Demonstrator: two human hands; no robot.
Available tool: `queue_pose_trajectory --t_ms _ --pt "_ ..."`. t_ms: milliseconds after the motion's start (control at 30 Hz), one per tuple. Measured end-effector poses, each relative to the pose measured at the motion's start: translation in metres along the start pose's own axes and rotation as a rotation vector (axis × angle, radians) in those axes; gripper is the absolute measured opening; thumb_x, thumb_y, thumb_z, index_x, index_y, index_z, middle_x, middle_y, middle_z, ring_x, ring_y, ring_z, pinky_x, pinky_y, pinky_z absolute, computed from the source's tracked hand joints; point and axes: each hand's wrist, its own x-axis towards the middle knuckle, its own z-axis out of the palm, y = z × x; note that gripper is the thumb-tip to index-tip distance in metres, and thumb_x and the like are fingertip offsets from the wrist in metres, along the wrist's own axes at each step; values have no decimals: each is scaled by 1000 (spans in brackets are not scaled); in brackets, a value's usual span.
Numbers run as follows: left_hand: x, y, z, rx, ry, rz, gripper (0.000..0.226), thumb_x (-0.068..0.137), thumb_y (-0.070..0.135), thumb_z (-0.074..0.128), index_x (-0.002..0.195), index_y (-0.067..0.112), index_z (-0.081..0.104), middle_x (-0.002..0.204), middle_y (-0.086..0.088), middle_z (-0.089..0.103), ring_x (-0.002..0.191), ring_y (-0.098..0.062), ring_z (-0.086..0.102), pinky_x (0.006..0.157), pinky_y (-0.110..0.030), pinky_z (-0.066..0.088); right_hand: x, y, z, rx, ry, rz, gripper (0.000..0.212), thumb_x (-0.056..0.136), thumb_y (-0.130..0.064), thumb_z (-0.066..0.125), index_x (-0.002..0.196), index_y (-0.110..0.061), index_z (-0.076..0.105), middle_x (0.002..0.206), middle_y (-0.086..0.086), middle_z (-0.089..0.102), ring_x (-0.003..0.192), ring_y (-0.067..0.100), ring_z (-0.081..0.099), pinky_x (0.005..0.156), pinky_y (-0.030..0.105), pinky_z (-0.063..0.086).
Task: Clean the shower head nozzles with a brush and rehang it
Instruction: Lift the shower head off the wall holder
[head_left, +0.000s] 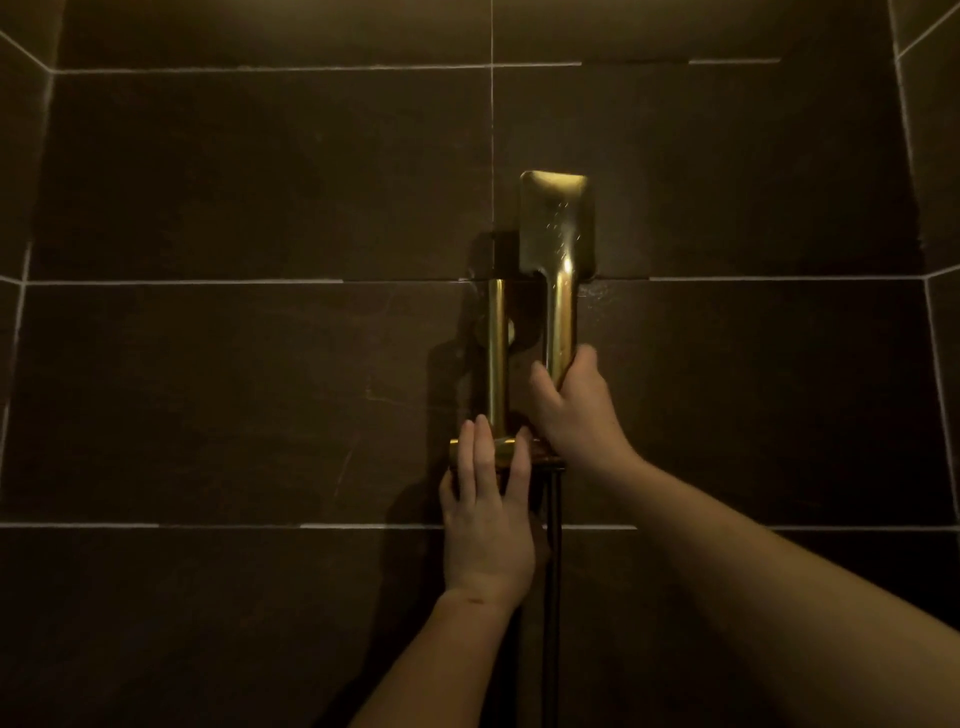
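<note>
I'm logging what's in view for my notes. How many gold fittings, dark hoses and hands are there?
Gold fittings: 2, the shower head and the rail
Dark hoses: 1, the hose
Hands: 2, left hand and right hand
Total: 5

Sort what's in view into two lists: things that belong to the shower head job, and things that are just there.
Part of the job:
- shower head, gold, handle gripped by the right hand
- holder bracket, with the left hand on it
- dark hose hanging below

Just there:
- gold wall bar
- dark wall tiles

No brush is in view.
</note>
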Motion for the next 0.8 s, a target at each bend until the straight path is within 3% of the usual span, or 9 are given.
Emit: queue_pose_trajectory --t_ms 67,167,233,467,533,600,667,733,800 --pt "0 0 -1 1 -24 1 111 78 28 79 159 27 4 166 -17 -5 153 -36 -9 112 -62 34 9 -11 -6 21 41 -7 25 99 -31 51 117 -19 41 95 1 61 73 10 64 49 15 47" --pt "1 0 -13 -3 -174 18 108 94 37 63 150 39 -29 159 -10 -39 144 -29 -41 122 -56 10 12 -15 -19 56 44 -9 28 99 -29 51 122 -17 38 96 5 60 76 15 66 50 17 51" --pt "1 2 -23 26 -235 27 110 96 43 59 146 38 -39 158 -10 -44 143 -31 -44 124 -54 8 8 -12 -28 30 38 -4 29 99 -30 51 122 -18 38 97 8 61 77 17 66 57 24 55" --pt "-4 7 -51 -5 -345 15 116 89 36 69 155 35 -27 162 -9 -40 148 -31 -38 123 -52 26 -43 -8 -51 -29 -9 76 25 98 -33 52 116 -21 40 97 12 62 76 22 66 62 39 59" --pt "-3 10 -65 -82 -374 -12 108 90 33 68 159 36 -15 165 -6 -34 150 -28 -32 120 -50 33 -70 -9 -56 -36 -18 107 24 98 -32 52 116 -21 39 93 11 62 73 21 65 60 41 59" --pt "-3 14 -85 -197 -401 -63 92 95 30 64 162 34 2 170 -2 -21 155 -23 -23 121 -51 29 -104 -9 -60 -48 -13 140 21 98 -31 53 113 -22 42 90 8 62 69 15 64 58 34 58" --pt "-16 21 -103 -373 -421 -147 73 98 27 60 161 30 24 172 0 2 158 -21 -1 121 -47 28 -141 -9 -64 -66 -23 178 19 98 -29 53 112 -22 44 87 3 61 65 7 63 55 25 55" --pt "-51 26 -112 -610 -440 -245 59 99 26 60 155 29 40 161 2 36 145 -16 36 112 -33 38 -184 -8 -69 -56 -64 237 17 97 -27 54 111 -22 45 83 1 61 60 2 62 52 20 53" --pt "-106 30 -116 -770 -471 -313 47 98 28 61 145 30 53 140 6 57 122 -5 56 101 -25 48 -232 -3 -73 -88 -128 320 17 97 -27 55 110 -25 46 80 2 62 60 3 63 50 20 52"
